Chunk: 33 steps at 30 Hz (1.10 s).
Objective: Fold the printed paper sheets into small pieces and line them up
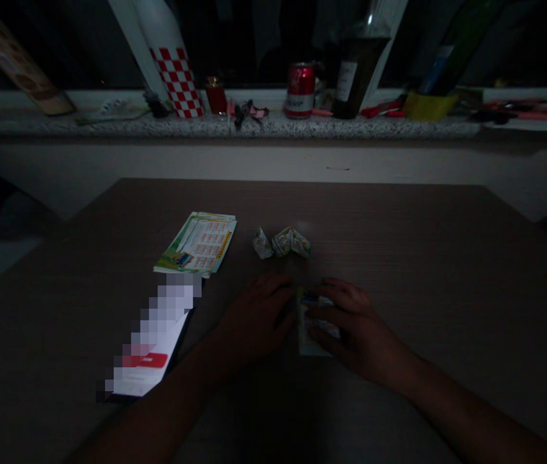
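A small folded calendar sheet [316, 347] lies on the dark table, printed in green and white. My right hand [363, 328] rests on it with the fingers spread, covering much of its right side. Just left of the sheet is my left hand [258, 316], palm down and fingers apart; whether its fingertips touch the sheet's edge is too dark to tell. Beyond both hands stand folded paper pieces [291, 242], made of similar printed paper. Left of these lies a stack of calendar sheets [200, 241], printed side up.
A phone [145, 380] with a lit, partly blurred screen lies left of my left forearm. On the stone windowsill [258, 131] behind the wooden table [399, 225] stand a checkered bottle [176, 80], a red can [301, 90], a dark bottle [357, 77] and a yellow holder [428, 107].
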Available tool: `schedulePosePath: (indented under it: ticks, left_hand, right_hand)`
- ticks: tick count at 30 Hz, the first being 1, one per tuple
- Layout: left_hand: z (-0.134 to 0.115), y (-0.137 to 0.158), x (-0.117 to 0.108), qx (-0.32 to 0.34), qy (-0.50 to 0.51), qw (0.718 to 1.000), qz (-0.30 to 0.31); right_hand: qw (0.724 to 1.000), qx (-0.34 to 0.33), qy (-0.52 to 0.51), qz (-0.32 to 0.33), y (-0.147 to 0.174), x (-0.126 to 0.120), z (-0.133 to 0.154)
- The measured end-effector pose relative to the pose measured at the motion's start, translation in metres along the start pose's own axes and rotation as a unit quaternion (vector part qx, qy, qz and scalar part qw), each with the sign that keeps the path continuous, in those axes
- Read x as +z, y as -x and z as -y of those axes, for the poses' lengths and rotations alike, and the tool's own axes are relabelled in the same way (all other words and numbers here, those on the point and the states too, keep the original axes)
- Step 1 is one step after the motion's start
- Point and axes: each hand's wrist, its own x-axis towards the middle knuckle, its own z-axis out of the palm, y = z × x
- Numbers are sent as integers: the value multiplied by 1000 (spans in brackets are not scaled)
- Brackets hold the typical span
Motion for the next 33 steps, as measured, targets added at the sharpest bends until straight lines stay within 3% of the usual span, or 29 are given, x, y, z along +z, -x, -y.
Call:
schedulePosePath:
  ticks: [21, 29, 33]
  left_hand:
    - [-2, 1, -2, -3, 1, 1000, -1]
    - [-10, -5, 13, -130, -11, 990, -62]
    - [-12, -10, 15, -153, -17, 986, -64]
  right_hand:
    - [1000, 2, -2, 5, 0, 0, 0]
    - [1000, -4, -7, -1, 0, 0, -1]
    - [1000, -2, -5, 6, -1, -2, 1]
